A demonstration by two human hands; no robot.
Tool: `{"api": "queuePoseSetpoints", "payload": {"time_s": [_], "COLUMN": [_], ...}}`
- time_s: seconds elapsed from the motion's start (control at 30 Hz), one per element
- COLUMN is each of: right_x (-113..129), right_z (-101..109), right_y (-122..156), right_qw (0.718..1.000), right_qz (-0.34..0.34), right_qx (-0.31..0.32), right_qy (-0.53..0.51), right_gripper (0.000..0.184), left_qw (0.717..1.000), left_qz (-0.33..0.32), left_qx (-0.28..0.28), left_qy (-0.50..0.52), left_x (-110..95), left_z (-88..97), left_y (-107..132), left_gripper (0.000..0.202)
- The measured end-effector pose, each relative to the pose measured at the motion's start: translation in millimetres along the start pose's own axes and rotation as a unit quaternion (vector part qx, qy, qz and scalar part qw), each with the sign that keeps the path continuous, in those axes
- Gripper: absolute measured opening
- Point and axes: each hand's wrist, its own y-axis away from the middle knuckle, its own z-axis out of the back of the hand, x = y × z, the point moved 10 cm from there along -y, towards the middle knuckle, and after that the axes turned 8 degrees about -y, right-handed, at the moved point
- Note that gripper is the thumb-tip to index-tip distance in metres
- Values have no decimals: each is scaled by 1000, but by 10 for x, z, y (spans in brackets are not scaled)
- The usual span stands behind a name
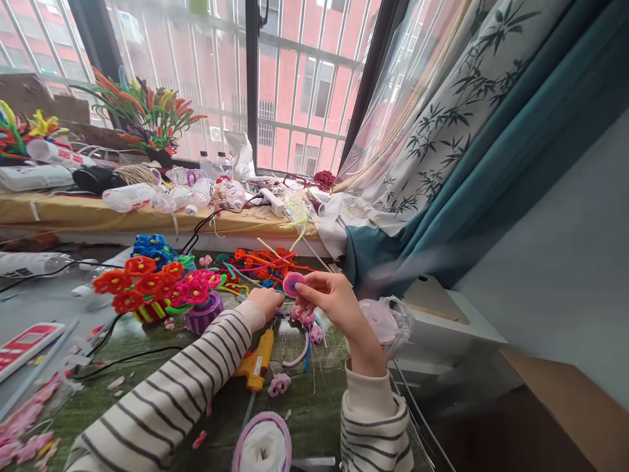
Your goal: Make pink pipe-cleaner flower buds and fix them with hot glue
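Nearest, a glue gun (259,359) lay ready below our wrists. Our right hand (327,298) pinched a pink disc (293,284), lifting it clear of the clutter; our curled left hand (265,303) closed in beside it, its grip unclear. Pipe-cleaner flowers (157,288) stood beyond on the surface (314,419).

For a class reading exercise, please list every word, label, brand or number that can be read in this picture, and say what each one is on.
Red and white card: white lettering, too blurred to read.
Glue gun: small label, too small to read.
White bottle: red print, too blurred to read.
Nothing here can be read for certain.
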Motion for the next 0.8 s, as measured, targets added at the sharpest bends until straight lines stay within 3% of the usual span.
{"api": "queuePoseSetpoints", "payload": {"time_s": [0.2, 0.3, 0.37, 0.57, 0.8], "right_x": [47, 59, 46, 28, 77], "right_z": [117, 151, 161, 171, 307], "right_y": [14, 18, 12, -1, 20], "right_qw": [999, 999, 999, 998, 994], "right_qz": [13, 16, 15, 21, 44], "right_qx": [-27, -36, -39, -47, -95], "right_qy": [11, 20, 27, 43, 38], "right_gripper": [39, 38, 37, 35, 35], "left_qw": [998, 989, 977, 912, 828], "left_qz": [-3, -12, -14, -29, -4], "left_qx": [-51, -116, -170, -315, -399], "left_qy": [45, 89, 128, 261, 395], "left_x": [44, 102, 159, 241, 348], "left_z": [-14, 113, 238, 645, 919], "left_y": [-12, 28, 78, 346, 629], "left_gripper": [25, 10, 10, 23, 24]}}
